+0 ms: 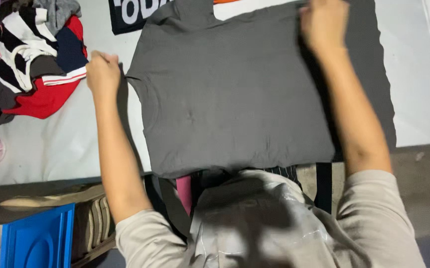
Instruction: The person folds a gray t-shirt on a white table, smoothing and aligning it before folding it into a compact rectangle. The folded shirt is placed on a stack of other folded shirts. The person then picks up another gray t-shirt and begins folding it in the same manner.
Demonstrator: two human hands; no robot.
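Blue crate [38,238] lower left | both hands' fingers pinching grey shirt [230,94]: left hand [103,72], right hand [323,22]

Even, fairly bright overhead light throws soft shadows beside both forearms; the picture is slightly soft, with mild motion blur.

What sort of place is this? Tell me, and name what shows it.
Probably a home or small workshop spot for folding laundry. A grey T-shirt lies spread on a white surface, a heap of mixed clothes sits at its edge, and both hands grip the shirt.
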